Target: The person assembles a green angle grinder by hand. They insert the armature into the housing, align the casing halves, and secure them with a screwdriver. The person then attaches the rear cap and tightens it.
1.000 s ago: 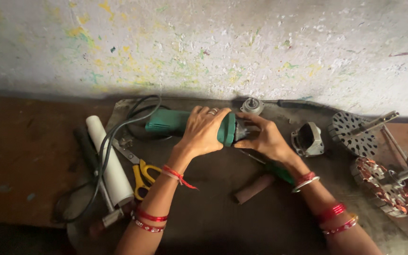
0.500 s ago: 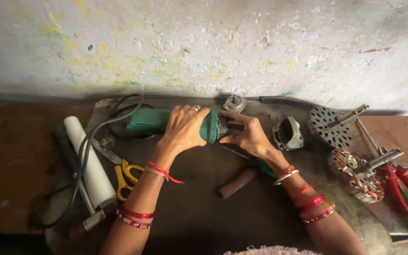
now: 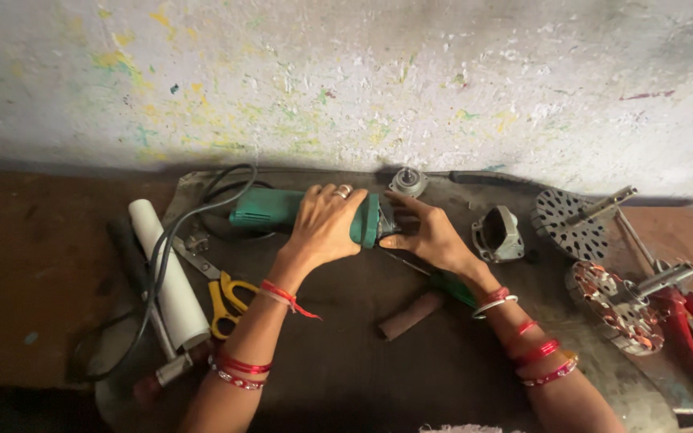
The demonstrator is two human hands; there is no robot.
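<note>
My left hand [image 3: 326, 226] lies palm-down, fingers clamped over the green grinder body [image 3: 282, 207] in the middle of the dark mat [image 3: 346, 353], while my right hand [image 3: 431, 234] pinches the grinder's front end, fingertips closed on it, wrist angled toward five o'clock. At twelve o'clock the wall [image 3: 362, 80] stands close behind; a grey housing [image 3: 497, 234] sits at three, yellow scissors [image 3: 226, 298] and a white roll [image 3: 172, 277] at eight. Bare mat lies open at six, beside a brown cylinder [image 3: 411, 314].
</note>
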